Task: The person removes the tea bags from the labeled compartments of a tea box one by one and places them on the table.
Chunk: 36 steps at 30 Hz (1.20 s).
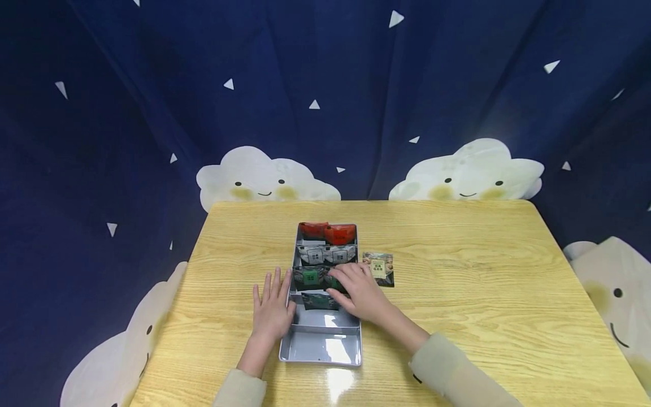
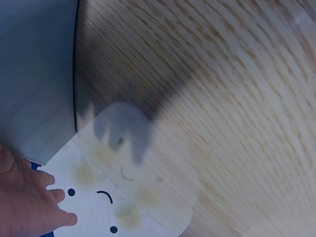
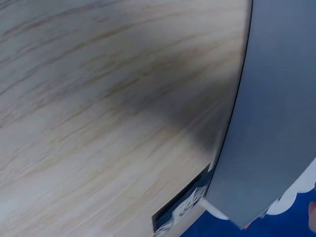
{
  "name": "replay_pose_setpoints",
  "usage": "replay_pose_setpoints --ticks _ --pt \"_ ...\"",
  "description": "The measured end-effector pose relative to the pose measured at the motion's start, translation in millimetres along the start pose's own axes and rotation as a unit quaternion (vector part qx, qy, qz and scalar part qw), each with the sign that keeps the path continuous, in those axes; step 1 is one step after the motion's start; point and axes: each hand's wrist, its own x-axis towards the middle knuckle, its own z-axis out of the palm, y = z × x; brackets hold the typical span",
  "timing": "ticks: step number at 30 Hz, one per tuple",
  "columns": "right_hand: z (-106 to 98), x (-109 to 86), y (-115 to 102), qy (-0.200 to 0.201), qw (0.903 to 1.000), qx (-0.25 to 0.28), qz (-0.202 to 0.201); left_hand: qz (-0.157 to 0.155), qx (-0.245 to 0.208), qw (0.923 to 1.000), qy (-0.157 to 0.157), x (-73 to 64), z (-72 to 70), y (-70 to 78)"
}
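A grey divided box (image 1: 319,346) stands on the table, with rows of small packets across its compartments. My left hand (image 1: 273,311) lies at the box's left side, fingers spread and pointing away, holding nothing. From the right, my right hand (image 1: 363,294) reaches over the box wall; its fingers and thumb stand apart at a green packet (image 1: 335,281), partly covering it. Beside that is another green packet (image 1: 309,277). A dark green packet (image 1: 319,301) leans in the compartment nearer me. The wrist views show mostly the box's outer walls, with little of either hand.
Farther back in the box are red packets (image 1: 339,233) and silver-white packets (image 1: 339,254). A packet with a pale label (image 1: 378,269) lies flat on the table, right of the box. The wooden table (image 1: 483,282) meets a dark blue curtain (image 1: 315,68) with clouds behind.
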Motion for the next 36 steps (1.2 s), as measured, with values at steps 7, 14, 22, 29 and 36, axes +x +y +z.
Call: replay_pose_setpoints --ticks 7,14,22,29,36 --pt "9.4 -0.4 -10.8 -0.019 0.9988 -0.031 -0.031 -0.002 0.003 1.0000 -0.001 0.5 1.6 -0.8" --pt "20.4 -0.4 -14.5 -0.035 0.9969 -0.062 -0.035 -0.002 0.008 1.0000 0.005 0.1 2.3 -1.4" --pt "25.7 1.6 -17.9 -0.056 0.9950 -0.080 -0.020 -0.001 0.007 1.0000 0.003 0.3 2.1 -1.2" --pt "29.3 2.0 -18.2 -0.066 0.9935 -0.092 -0.014 -0.002 0.007 1.0000 0.001 0.0 1.9 -1.2" --pt "30.5 1.5 -18.0 -0.068 0.9929 -0.096 -0.020 -0.001 0.000 1.0000 0.001 0.2 1.6 -1.1"
